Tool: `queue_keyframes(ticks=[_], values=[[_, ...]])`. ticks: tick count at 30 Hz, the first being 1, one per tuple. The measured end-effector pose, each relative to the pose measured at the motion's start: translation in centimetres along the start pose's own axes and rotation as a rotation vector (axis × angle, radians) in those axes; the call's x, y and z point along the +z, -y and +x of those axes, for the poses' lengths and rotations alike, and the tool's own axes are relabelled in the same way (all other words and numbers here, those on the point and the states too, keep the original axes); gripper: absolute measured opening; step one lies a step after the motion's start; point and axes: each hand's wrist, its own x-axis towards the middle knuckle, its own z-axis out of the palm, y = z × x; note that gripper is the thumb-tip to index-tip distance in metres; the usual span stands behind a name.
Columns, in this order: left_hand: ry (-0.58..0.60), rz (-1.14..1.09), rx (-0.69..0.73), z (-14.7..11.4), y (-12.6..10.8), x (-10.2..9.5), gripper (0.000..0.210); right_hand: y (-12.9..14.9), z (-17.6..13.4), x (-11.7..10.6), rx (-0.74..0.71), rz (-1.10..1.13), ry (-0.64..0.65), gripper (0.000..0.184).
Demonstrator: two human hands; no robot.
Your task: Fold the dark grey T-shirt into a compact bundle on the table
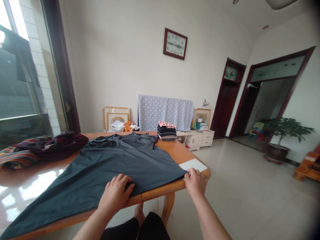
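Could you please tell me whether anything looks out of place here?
The cloth heap left of the spread dark garment lies crumpled on the table, unlike the neatly folded stack; I see no spill or damage.

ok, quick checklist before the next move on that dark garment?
1. Right hand has the near right corner of the dark garment: ok, pinched.
2. Left hand gripping: cannot tell; it is on the cloth by the near edge.
3. Garment smooth: not ok, wrinkled, most clearly toward the far end.
4. Folded stack upright on the table: ok.
5. Garment clear of the purple and striped heap: cannot tell; they lie close at the far left.
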Motion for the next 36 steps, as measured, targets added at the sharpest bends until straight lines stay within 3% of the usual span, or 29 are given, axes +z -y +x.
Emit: queue_keyframes(ticks=[6,10,13,18,23,28,32,36], values=[[-0.008,0.009,0.003,-0.1,0.1,0.2,0.024,-0.2,0.0,-0.8,-0.035,0.097,0.018,0.027],[-0.018,0.013,0.011,-0.1,0.2,0.2,0.023,1.2,-0.3,-1.5,-0.164,0.203,-0.074,0.026],[-0.018,0.015,0.01,-0.2,0.2,0.1,0.023,2.8,-0.7,-1.7,-0.255,0.181,-0.036,0.022],[0.007,0.011,-0.005,-0.2,0.1,0.0,0.024,2.9,-1.0,-0.9,-0.181,0.02,0.088,0.016],[0.024,-0.013,-0.025,-0.2,0.2,0.0,0.022,2.3,-0.5,-0.8,-0.175,-0.005,0.074,0.017],[0.106,-0.083,-0.009,0.7,0.7,-1.0,0.019,4.5,0.5,-0.7,-0.303,0.109,0.081,0.019],[0.191,-0.218,0.04,2.5,1.8,-2.2,0.02,5.7,0.8,0.4,-0.434,0.191,0.198,0.018],[0.325,-0.312,-0.023,4.5,2.7,-3.1,0.024,5.0,1.2,1.7,-0.42,0.128,0.301,0.013]])
